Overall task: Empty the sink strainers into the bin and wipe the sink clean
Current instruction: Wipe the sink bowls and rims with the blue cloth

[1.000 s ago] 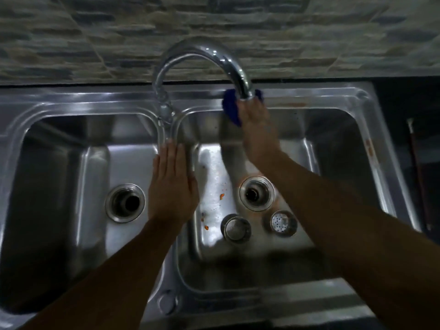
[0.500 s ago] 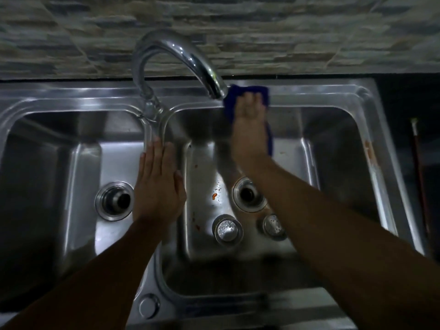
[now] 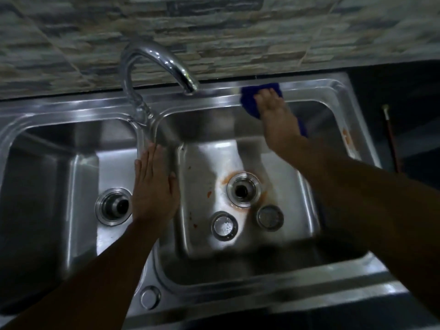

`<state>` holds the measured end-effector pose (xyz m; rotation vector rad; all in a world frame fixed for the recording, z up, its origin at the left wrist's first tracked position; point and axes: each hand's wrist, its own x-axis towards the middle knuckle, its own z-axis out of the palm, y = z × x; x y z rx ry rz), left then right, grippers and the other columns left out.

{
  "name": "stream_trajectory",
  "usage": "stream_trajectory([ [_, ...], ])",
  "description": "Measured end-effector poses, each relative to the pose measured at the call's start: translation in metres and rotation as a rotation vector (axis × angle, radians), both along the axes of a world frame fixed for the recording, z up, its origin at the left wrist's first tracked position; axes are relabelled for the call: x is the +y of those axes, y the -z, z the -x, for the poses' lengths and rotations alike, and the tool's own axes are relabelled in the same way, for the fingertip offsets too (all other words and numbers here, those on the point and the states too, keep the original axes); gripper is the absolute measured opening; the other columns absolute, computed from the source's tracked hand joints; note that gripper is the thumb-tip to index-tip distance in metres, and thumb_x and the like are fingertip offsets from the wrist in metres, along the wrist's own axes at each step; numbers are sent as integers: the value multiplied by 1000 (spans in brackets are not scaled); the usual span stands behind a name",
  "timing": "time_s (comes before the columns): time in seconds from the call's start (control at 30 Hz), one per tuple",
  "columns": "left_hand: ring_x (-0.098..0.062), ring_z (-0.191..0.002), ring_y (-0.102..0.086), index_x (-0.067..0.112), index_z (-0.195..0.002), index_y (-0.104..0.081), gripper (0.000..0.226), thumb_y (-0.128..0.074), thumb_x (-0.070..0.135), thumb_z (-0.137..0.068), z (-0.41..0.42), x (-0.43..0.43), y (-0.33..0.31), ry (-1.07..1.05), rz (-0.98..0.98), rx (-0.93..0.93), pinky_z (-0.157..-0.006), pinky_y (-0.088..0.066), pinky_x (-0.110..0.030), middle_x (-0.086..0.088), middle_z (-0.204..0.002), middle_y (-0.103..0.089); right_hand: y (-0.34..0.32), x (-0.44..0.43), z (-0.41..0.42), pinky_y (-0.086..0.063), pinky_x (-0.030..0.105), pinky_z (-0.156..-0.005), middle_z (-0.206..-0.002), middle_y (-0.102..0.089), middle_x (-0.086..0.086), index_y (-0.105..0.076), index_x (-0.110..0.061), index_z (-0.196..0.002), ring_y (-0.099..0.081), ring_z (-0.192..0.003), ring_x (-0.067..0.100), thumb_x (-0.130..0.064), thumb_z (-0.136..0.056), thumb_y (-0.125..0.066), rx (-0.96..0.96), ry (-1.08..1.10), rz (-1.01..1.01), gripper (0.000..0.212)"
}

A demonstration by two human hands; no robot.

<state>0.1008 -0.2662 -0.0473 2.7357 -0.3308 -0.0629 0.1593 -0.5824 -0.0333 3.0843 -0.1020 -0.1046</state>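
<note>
A steel double sink (image 3: 214, 102) fills the view. My right hand (image 3: 276, 117) presses a blue cloth (image 3: 252, 101) against the back rim of the right basin. My left hand (image 3: 153, 186) lies flat, fingers together, on the divider between the basins. Two round metal strainers lie loose on the right basin floor, one (image 3: 224, 226) in front of the open drain (image 3: 242, 189) and one (image 3: 270, 217) to its right. Orange stains ring that drain and spot the basin floor. The left basin's drain (image 3: 114, 206) is open too.
A curved chrome tap (image 3: 164, 60) arches from the divider's back toward the right basin. A stone-patterned tiled wall (image 3: 214, 32) stands behind. A thin stick-like object (image 3: 390, 136) lies on the dark counter to the right. A small round plug (image 3: 149, 297) sits on the front rim.
My right hand has slid the blue cloth to the right along the back rim, away from the tap's spout. My left hand has stayed on the divider. The view has shifted.
</note>
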Motion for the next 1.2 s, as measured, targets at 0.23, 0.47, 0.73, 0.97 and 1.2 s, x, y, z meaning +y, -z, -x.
stream_trajectory([
  [0.23,-31,-152,-21,3,-154,-31,62,-50,17,-96,70,-62,-6,194,53,115,-126,-11,-40,-15,-163,-27,-41,-114,20,-37,49,-110,-149,-34,25,-33,5,-145,-39,-135,41,-7,-83,-71,190,297,26,74],
  [0.47,-32,-127,-60,6,-130,-65,45,-52,30,-94,185,-120,-17,341,97,239,-108,-47,-51,-16,-137,-62,-16,-100,144,-6,47,-124,-163,-4,25,-6,5,-154,-4,-151,41,-6,-99,-40,190,278,60,66],
  [0.73,-30,-126,-61,7,-126,-68,52,-38,36,-96,203,-130,-31,293,-21,252,-108,-44,-45,-14,-132,-66,1,-80,244,-14,49,-124,-164,-7,21,-5,1,-156,-7,-152,36,-26,-92,-52,108,331,-3,84],
  [0.97,-34,-130,-58,4,-130,-64,50,-39,31,-96,205,-132,-30,278,53,238,-110,-41,-49,-18,-136,-62,-6,-126,82,-7,45,-125,-165,-3,20,-3,2,-155,-4,-152,38,-12,-99,-43,120,181,72,71],
  [1.2,-32,-139,-48,6,-140,-56,43,-55,18,-99,206,-133,-30,270,42,284,-115,-26,-39,-17,-146,-54,-15,-127,106,-2,42,-125,-164,0,21,-1,4,-154,-1,-152,37,-2,-95,-48,124,123,90,76],
])
